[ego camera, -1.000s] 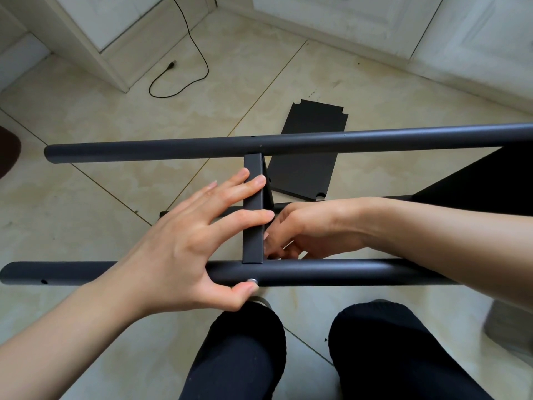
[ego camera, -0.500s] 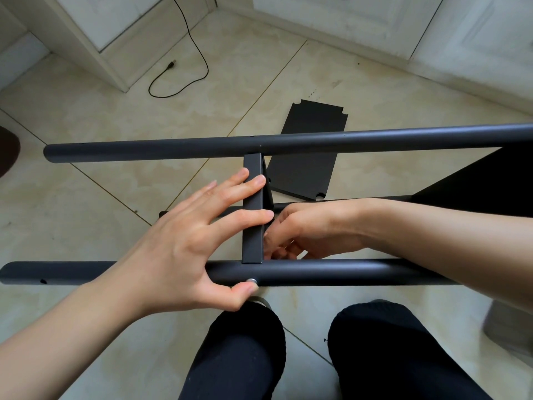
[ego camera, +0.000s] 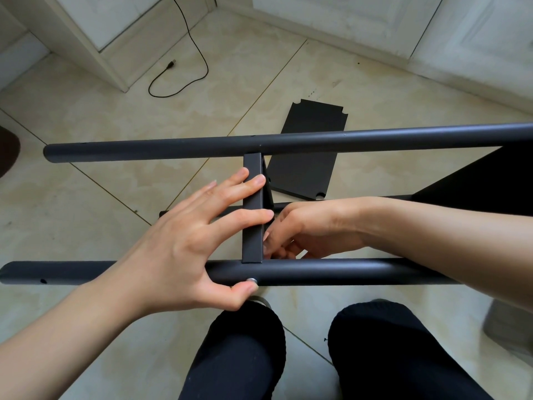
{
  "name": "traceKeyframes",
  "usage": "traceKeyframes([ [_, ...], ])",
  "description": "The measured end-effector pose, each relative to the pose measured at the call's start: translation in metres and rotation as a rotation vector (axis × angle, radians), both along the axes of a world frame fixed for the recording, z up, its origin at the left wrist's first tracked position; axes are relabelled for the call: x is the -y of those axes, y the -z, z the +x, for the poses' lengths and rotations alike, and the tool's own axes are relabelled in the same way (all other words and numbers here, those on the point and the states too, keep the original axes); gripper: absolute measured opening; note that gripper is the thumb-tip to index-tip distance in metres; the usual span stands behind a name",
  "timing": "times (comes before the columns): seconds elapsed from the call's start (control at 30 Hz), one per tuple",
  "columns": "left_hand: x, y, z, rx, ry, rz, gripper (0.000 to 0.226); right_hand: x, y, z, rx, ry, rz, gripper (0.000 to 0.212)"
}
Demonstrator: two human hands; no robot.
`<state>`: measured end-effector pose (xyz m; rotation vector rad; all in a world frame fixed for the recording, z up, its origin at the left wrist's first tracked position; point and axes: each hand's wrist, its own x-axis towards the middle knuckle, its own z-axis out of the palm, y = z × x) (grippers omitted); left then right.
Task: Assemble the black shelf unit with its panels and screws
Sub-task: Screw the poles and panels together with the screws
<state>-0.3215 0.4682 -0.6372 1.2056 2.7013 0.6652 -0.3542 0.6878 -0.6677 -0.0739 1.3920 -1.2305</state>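
No readable branding anywhere. The shelf frame is matte black: two long tubes [ego camera: 288,141] lie across the person's knees, with a flat crossbar [ego camera: 253,209] between them. The left hand [ego camera: 184,249] has its fingers [ego camera: 248,186] spread straight across the crossbar, thumb on a silver screw [ego camera: 253,280] in the near tube. The right hand [ego camera: 305,229] curls in behind the crossbar; can't tell what it's pinching. A spare panel [ego camera: 308,157] lies on the floor.

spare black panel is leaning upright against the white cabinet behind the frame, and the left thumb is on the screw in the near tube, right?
Not quite. In the head view the spare black panel lies flat on the tiled floor, apart from the white cabinet. The left hand does have its thumb on the screw in the near tube.
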Motion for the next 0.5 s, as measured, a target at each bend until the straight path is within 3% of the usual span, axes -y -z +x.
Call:
traceKeyframes([
  [0.2, -0.0004, -0.0003, -0.0001, 0.001, 0.001, -0.003, 0.074, 0.002, 0.0005, 0.0015, -0.009, 0.025, -0.063, 0.006],
  [0.5, 0.0004, 0.0, -0.0003, -0.002, 0.005, -0.003, 0.074, 0.0021, 0.0011, 0.0045, -0.1, 0.022, -0.028, 0.034],
])
